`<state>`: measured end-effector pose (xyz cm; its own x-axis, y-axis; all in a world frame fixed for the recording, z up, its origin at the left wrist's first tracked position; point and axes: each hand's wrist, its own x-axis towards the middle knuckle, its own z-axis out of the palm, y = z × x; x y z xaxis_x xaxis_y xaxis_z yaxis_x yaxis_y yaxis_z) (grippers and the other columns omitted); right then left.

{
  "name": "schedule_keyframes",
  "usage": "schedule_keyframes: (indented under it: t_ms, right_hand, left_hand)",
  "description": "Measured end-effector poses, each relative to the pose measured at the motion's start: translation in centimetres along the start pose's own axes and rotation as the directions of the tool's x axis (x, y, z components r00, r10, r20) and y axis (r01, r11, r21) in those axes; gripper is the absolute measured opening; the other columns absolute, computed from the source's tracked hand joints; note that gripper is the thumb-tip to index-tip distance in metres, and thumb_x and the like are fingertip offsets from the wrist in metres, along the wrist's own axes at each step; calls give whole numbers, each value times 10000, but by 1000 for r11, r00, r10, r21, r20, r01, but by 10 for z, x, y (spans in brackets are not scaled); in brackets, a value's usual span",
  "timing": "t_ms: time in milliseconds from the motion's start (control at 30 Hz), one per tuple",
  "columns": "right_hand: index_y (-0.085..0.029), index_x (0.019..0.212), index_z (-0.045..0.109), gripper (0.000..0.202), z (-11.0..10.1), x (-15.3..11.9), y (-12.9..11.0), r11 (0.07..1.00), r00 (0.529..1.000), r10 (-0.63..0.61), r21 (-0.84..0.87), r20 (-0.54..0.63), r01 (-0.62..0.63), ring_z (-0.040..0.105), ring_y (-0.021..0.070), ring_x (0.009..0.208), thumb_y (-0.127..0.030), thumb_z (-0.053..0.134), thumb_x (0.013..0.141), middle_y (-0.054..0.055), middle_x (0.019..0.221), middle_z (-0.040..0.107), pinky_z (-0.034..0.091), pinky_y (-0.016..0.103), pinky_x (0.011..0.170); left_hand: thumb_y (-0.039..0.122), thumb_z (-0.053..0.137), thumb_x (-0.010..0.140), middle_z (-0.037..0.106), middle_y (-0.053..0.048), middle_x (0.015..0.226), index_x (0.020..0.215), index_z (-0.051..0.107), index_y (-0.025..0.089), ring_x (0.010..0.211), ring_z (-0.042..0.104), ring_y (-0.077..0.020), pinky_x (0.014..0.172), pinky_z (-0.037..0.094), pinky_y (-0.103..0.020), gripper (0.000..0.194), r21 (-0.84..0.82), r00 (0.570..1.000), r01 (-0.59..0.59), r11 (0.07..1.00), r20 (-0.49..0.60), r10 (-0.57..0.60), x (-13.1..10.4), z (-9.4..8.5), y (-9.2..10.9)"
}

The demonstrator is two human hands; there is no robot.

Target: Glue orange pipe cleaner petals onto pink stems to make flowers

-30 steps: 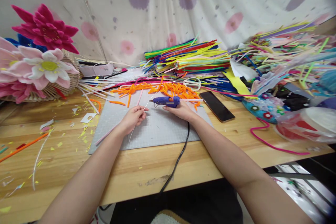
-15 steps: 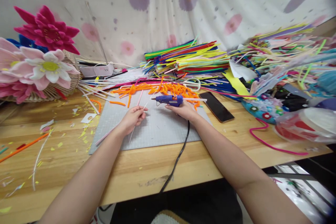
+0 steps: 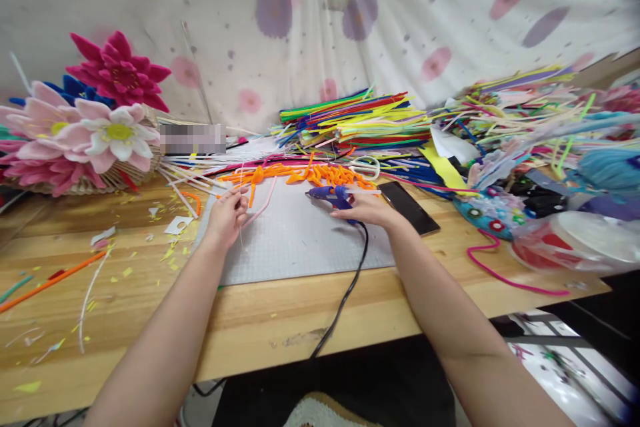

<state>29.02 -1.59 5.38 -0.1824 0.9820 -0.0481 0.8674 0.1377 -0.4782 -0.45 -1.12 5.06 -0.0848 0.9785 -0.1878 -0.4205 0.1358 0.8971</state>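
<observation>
A blue hot glue gun is in my right hand, its nozzle pointing left above the grey cutting mat. A clear glue stick sticks out of its back, and a black cord trails from it over the table edge. My left hand pinches a thin, pale wire, held nearly upright over the mat's left side and apart from the nozzle. On the mat, beside my left hand, lies a bent pink pipe cleaner. Orange pipe cleaner pieces are heaped along the mat's back edge.
Pipe cleaner bundles are piled at the back. A phone lies right of the mat, near white-handled scissors. Pipe cleaner flowers stand at left, above scattered yellow scraps. A plastic-wrapped tub stands at right.
My left hand has moved left with the wire, which has turned from slanted to nearly upright. The glue gun's nozzle has drawn away from it and now tips slightly upward. The view has shifted a little.
</observation>
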Motion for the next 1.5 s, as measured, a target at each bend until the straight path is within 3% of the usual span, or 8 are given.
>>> schedule_keyframes:
  t_ms: [200,367,567,667,933,1133,1300,1500]
  right_hand:
    - [-178,684,619,385,-35,-35,-21,937,946,127,-348,297,-17,548,155,647,-558,567,651,48,713,624,319,238,527]
    - [-196,778,617,279,19,-17,-84,977,965,-162,-103,207,186,584,146,718,-449,502,756,40,814,662,375,228,587]
    - [-108,1083,559,403,79,63,-150,987,996,41,-152,-78,-53,574,238,992,-372,465,794,152,1096,604,447,319,775]
    - [-95,1059,587,353,83,89,-163,976,991,131,-179,23,-125,550,254,1055,-258,539,748,182,1119,588,449,339,815]
    - [-137,622,589,43,75,79,-134,998,979,40,48,200,-51,638,193,649,-173,612,625,83,621,645,498,297,649]
    - [-162,709,497,89,78,43,-96,590,987,-111,807,119,-31,527,76,465,-104,505,642,-44,519,540,456,196,477]
    - [-167,779,522,154,84,36,-87,379,997,-79,925,16,15,522,60,507,-167,553,629,-59,597,526,447,174,469]
    - [-163,676,481,101,86,37,-85,381,1000,-4,925,3,-2,527,58,504,-239,548,670,-41,578,538,407,146,425]
  left_hand:
    - [72,423,753,411,61,494,800,527,106,322,247,3,289,126,-96,119,-145,997,-68,987,-31,64,-7,-11,22]
    - [65,405,767,426,54,493,798,527,101,314,240,3,286,128,-99,130,-141,998,-55,988,14,58,-15,-6,26]
    - [71,402,779,437,48,497,818,527,92,329,289,-2,302,188,-95,133,-63,1000,5,998,-6,-6,-28,-8,24]
    - [59,405,774,447,46,512,821,527,93,343,321,-5,308,224,-96,135,-20,1000,17,1000,-2,-17,-31,-17,29]
    - [81,410,799,509,26,555,821,541,97,403,451,-32,397,419,-142,134,43,999,34,999,-32,-33,-25,-24,29]
    - [78,444,778,580,-23,632,775,517,106,594,624,-129,553,520,-260,78,26,997,74,997,-34,-73,-21,3,-8]
    - [82,437,781,588,-25,665,785,501,122,643,644,-147,605,529,-298,76,97,994,112,989,1,-112,-28,19,-35]
    - [133,472,780,620,-53,714,780,524,118,630,636,-137,561,524,-263,54,240,992,119,963,19,-127,-36,20,-45]
